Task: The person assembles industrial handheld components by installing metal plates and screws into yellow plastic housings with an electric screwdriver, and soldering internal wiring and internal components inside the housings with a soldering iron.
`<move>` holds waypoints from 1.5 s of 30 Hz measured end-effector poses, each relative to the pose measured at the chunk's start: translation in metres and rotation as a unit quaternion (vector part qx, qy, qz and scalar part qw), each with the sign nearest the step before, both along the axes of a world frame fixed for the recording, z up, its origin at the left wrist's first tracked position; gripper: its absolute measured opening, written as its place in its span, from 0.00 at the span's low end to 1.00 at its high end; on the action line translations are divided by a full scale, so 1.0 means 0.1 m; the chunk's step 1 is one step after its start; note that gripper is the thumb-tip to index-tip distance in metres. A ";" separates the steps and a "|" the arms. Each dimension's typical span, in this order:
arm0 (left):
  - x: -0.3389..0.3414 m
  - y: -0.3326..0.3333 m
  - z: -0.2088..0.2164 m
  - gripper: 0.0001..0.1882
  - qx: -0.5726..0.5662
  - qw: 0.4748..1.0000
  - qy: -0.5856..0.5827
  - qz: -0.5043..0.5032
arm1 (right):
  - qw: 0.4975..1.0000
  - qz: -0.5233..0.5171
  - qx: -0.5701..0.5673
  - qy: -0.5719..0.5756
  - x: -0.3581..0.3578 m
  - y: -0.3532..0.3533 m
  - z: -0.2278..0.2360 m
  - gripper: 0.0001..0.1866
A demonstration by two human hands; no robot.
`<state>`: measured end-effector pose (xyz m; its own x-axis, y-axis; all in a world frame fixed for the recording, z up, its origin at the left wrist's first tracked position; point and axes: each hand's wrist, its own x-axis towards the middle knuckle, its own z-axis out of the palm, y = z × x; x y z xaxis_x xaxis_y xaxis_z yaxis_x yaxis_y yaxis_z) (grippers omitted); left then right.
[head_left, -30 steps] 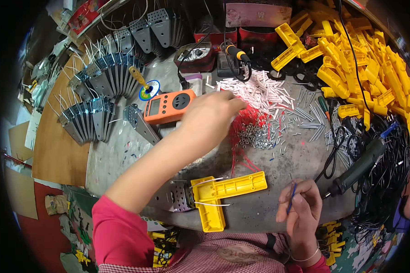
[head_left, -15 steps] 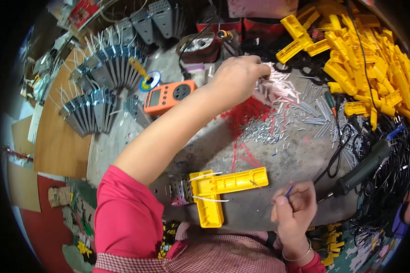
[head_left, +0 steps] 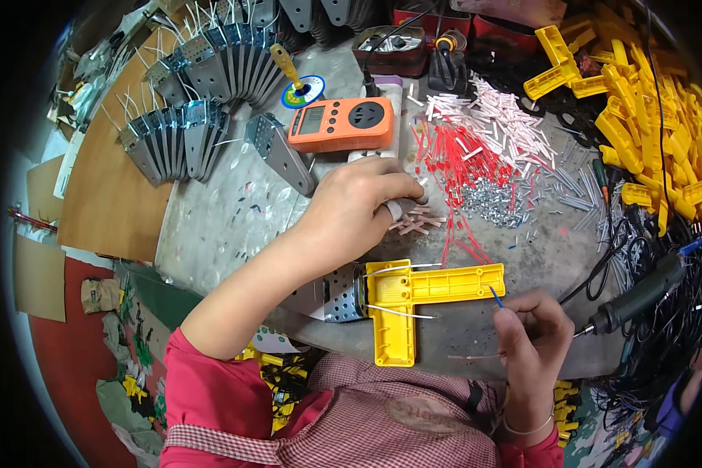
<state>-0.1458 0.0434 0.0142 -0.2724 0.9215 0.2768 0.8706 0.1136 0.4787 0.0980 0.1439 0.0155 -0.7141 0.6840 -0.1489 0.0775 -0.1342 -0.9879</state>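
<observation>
My left hand (head_left: 355,207) reaches over the bench with curled fingers, just above a small pile of pinkish-white short sleeves (head_left: 420,223). A greyish-white wrap or piece shows at its fingers; what they pinch, if anything, I cannot make out. At the right my right hand (head_left: 534,331) is closed on a thin blue wire (head_left: 496,296), its tip over the end of a yellow T-shaped plastic housing (head_left: 395,331). A thin brownish wire (head_left: 476,357) also runs out from that hand. The housing lies open side up, against a perforated metal bracket (head_left: 342,296), with two white wires (head_left: 404,313) across it.
Beyond lie white sleeves (head_left: 495,117), red-wired parts (head_left: 460,152) and small screws (head_left: 491,199). An orange meter (head_left: 339,125) and metal brackets (head_left: 210,66) stand left. Yellow housings (head_left: 647,117) are heaped right, near a dark green-handled electric screwdriver (head_left: 639,288) and black cables (head_left: 663,351).
My left hand has come back from the large white sleeve pile to the small pile near the housing. My right hand has brought the blue wire to the housing's end. The view has shifted.
</observation>
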 end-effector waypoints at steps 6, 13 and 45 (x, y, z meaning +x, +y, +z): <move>0.25 -0.03 0.12 0.12 -0.020 0.976 -0.215 0.032 | 0.999 0.024 0.032 0.000 -0.07 0.04 -0.02 0.03; 0.48 -0.03 0.13 0.09 0.028 0.871 -0.491 0.015 | 0.998 0.023 0.044 0.039 -0.16 0.05 -0.09 0.03; 0.80 -0.06 0.06 0.08 0.080 0.906 -0.414 0.015 | 0.994 0.076 0.065 0.047 0.02 0.12 -0.04 0.06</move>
